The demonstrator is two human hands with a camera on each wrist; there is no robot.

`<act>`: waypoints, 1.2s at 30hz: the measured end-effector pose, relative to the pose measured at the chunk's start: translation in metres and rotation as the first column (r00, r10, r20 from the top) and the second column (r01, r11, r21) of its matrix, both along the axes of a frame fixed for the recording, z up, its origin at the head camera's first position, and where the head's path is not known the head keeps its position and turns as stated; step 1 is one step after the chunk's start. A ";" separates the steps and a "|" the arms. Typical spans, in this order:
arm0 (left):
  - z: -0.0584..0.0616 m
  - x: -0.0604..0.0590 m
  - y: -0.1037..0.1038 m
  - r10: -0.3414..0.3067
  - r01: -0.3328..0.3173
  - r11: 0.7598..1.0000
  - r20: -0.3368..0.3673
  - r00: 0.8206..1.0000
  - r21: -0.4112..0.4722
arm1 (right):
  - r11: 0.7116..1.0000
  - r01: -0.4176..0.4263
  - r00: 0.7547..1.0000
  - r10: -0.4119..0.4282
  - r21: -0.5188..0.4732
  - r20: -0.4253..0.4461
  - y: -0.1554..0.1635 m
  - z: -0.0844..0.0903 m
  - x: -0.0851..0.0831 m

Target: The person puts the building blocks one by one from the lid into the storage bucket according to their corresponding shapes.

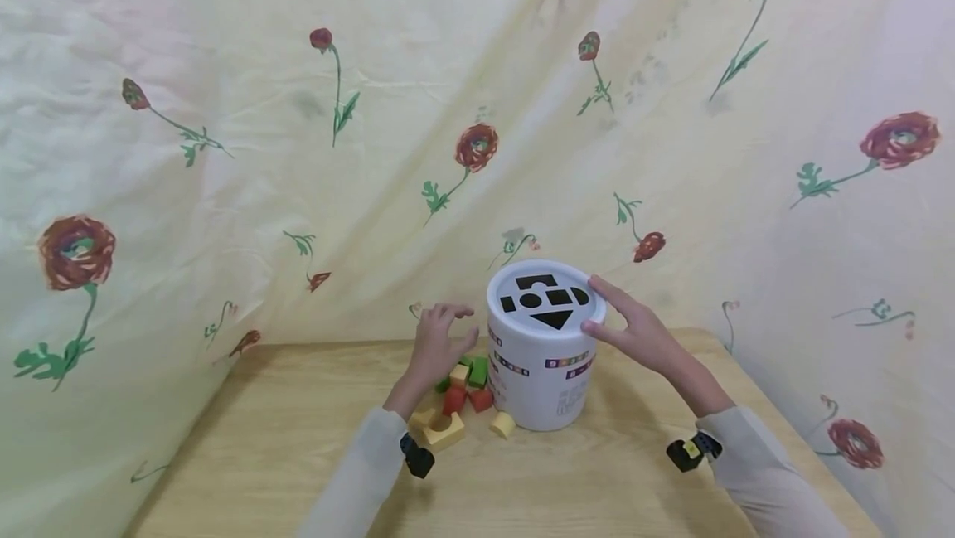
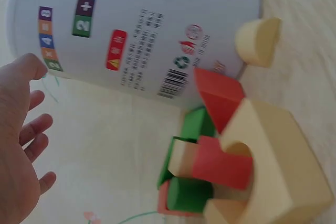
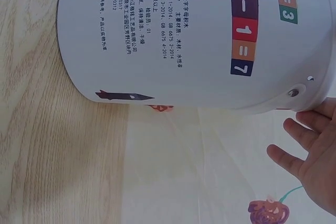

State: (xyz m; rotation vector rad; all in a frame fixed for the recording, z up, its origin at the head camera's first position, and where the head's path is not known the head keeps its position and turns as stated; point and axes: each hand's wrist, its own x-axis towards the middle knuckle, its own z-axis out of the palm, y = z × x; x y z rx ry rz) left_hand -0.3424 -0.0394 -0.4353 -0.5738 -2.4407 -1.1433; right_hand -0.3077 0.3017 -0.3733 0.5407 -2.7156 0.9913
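A white bucket (image 1: 540, 389) stands upright on the table, its lid (image 1: 501, 283) cut with shaped holes. My right hand (image 1: 643, 337) touches the lid's right rim with thumb and forefinger spread apart; in the right wrist view the other fingers (image 3: 286, 161) extend loosely below the rim. My left hand (image 1: 438, 349) hovers at the bucket's left side, holding nothing, fingers relaxed. Below it lie wooden blocks: a natural-wood arch block (image 2: 283, 166), red blocks (image 1: 454, 399), green blocks (image 1: 478, 371) and a pale half-cylinder (image 1: 503, 424) beside the bucket's base.
The wooden table (image 1: 298, 455) spreads out on both sides of the bucket. A flowered cloth (image 1: 403, 190) hangs behind and beside it. Each wrist carries a small black camera, one on the left (image 1: 418, 457) and one on the right (image 1: 685, 455).
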 end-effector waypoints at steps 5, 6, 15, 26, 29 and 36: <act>-0.013 0.008 -0.001 -0.055 0.060 0.990 0.043 0.998 -0.129 | 1.000 0.002 1.000 -0.002 0.007 0.003 0.000 0.000 0.000; -0.015 0.010 -0.001 -0.069 0.074 0.985 0.037 0.997 -0.157 | 1.000 0.000 1.000 0.000 0.006 0.002 0.000 0.000 0.000; -0.025 0.032 0.005 -0.164 0.166 0.955 0.027 0.986 -0.246 | 1.000 -0.004 1.000 0.004 0.015 0.005 0.001 0.002 -0.002; -0.039 0.044 0.015 -0.165 0.192 0.916 0.106 0.981 -0.353 | 1.000 -0.004 1.000 0.004 0.013 0.019 -0.001 0.003 0.000; -0.042 0.046 0.017 -0.155 0.196 0.898 0.132 0.979 -0.394 | 1.000 -0.004 1.000 0.003 0.013 0.018 -0.001 0.003 0.001; -0.052 0.054 0.024 -0.121 0.169 0.884 0.136 0.983 -0.436 | 1.000 0.003 1.000 -0.003 0.019 0.020 -0.001 0.002 0.002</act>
